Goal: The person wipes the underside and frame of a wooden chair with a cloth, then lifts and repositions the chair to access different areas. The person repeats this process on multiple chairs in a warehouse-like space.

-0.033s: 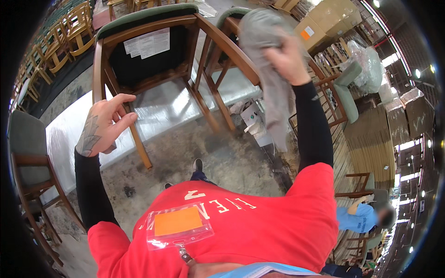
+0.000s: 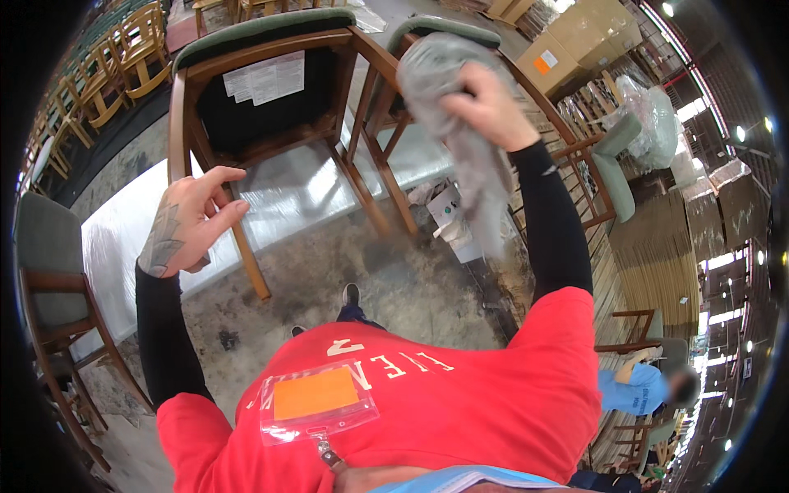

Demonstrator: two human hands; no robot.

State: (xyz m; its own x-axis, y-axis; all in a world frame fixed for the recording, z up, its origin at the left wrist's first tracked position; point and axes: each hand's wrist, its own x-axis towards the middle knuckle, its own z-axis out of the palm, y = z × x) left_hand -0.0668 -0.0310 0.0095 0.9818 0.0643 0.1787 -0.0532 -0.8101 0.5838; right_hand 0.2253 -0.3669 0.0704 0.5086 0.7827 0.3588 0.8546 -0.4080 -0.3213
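A wooden chair [image 2: 261, 156] with a grey-green cushion is tipped so that its dark underside and paper labels face me. My left hand [image 2: 193, 222] is at the end of its left wooden leg, with index finger and thumb stretched out and the other fingers curled against the wood. My right hand [image 2: 496, 107] is closed on a grey cloth [image 2: 440, 70], bunched at the top and hanging down in a loose tail. The cloth lies over the chair's right leg and hides its end. Some motion blur softens the cloth.
Beside this chair stands a second similar chair [image 2: 394, 164]; another chair [image 2: 53, 271] is at far left. More chairs [image 2: 612, 164] and cardboard boxes [image 2: 583, 41] fill the right side. A person in a blue shirt [image 2: 633, 388] is at lower right. Plastic sheeting [image 2: 288, 197] lies under the chairs.
My right hand and the cloth have moved left, farther over the chair's right leg. My left hand stays at the left leg.
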